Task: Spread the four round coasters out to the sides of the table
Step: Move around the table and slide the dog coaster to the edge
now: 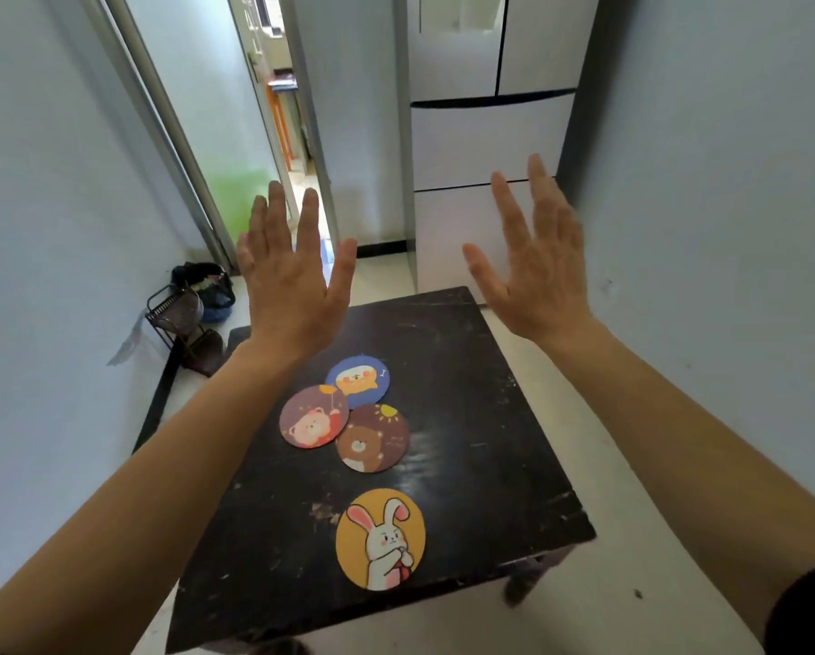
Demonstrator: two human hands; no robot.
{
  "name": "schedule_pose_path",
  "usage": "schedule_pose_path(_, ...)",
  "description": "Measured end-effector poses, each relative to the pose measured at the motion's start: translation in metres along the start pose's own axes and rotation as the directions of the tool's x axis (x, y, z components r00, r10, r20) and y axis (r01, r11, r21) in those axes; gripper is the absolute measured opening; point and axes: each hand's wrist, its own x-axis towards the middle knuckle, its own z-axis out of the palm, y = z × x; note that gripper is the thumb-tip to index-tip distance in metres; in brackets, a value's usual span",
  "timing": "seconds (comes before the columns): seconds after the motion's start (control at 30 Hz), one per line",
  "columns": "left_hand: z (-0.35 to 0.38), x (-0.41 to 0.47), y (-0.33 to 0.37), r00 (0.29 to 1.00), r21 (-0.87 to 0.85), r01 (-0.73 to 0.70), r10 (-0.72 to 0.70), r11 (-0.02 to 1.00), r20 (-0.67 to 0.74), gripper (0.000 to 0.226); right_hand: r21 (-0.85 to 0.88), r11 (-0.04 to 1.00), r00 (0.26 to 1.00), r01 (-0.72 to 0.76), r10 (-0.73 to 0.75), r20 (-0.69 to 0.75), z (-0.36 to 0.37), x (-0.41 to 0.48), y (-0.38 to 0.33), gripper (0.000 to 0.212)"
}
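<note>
Left hand (pixel 292 281) hides table (pixel 467 371) far-left corner.

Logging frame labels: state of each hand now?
Left hand: open, fingers spread, holding nothing.
Right hand: open, fingers spread, holding nothing.

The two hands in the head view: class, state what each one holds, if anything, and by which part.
Nothing is held. The left hand and right hand are open with fingers spread, raised above the table, clear of all four coasters.
</note>
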Motion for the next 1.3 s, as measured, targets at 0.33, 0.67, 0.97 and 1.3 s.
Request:
schedule_pose_path(0.33, 0.110, 0.006, 0.158, 0.991, 0.028, 0.135, -0.136, 0.990, 0.020, 0.066, 0.070, 0.998, 0.988, 0.003, -0.014, 0.157, 0.014, -0.008, 0.203, 0.079)
schedule_pose_path(0.67, 0.214, 0.038, 0.290, 0.970, 0.145, 0.186, -0.205, 0.972, 0.130, 0.072, 0.140, 0.990, 0.964, 0.027, -0.063, 0.258, 0.051, 0.052, 0.380, 0.082)
schedule_pose_path(0.97, 0.330, 0.104, 0.261, 0.922, 0.165, 0.340, -0.362, 0.926, 0.134, 0.071, 0.211, 0.964, 0.899, 0.161, -0.232, 0.373, 0.167, 0.100, 0.422, 0.083)
schedule_pose_path(1.3, 0.380, 0.149, 0.181, 0.763, 0.303, 0.542, -0.610, 0.784, 0.213, 0.072, 0.304, 0.897, 0.752, 0.322, -0.437, 0.493, 0.301, 0.181, 0.373, 0.081)
